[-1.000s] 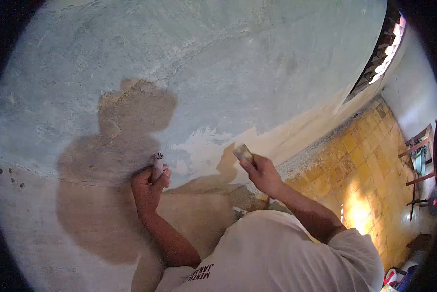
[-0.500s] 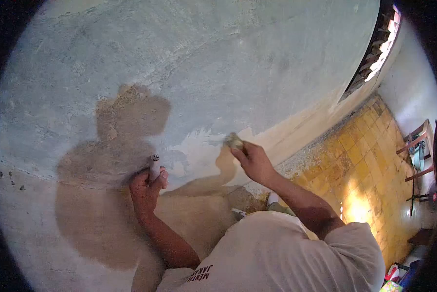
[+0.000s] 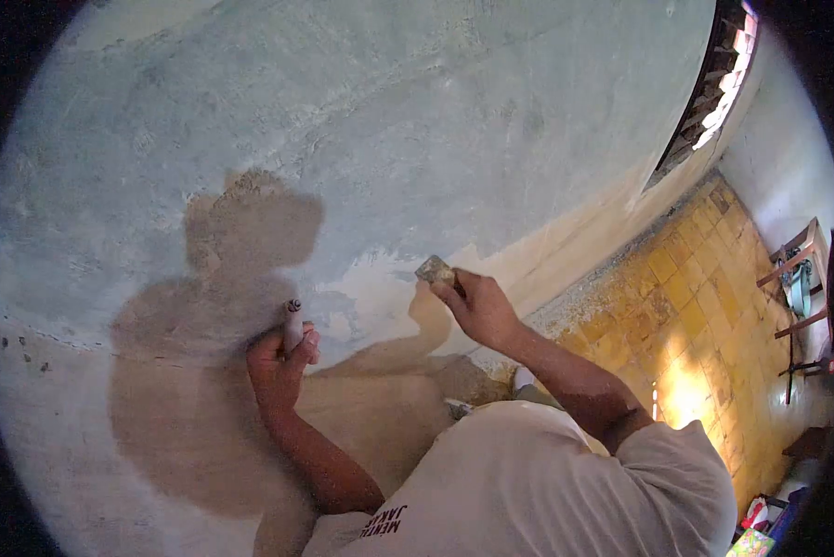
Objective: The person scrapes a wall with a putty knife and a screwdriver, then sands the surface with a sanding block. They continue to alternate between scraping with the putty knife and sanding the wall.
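Note:
My right hand (image 3: 477, 302) pinches a small, worn greyish block (image 3: 435, 271) between thumb and fingers, close in front of the wall (image 3: 491, 139). Whether the block touches the surface cannot be told. Around it the wall changes from blue-grey to a pale, patchy area. Lower left, my left hand (image 3: 281, 360) is wrapped round a whitish cylinder (image 3: 293, 330) that points upward, its dark round tip uppermost. My shadow falls across the wall behind that hand.
A yellow tiled floor (image 3: 635, 320) runs along the wall's base at the right. Beyond it are a wooden chair (image 3: 812, 251) and colourful items (image 3: 756, 538) at the lower right. A barred window opening (image 3: 719, 93) is at the upper right.
My right hand has shifted slightly, and the block now points more to the left with its flat face showing. My left hand keeps its hold on the cylinder, nearly unmoved.

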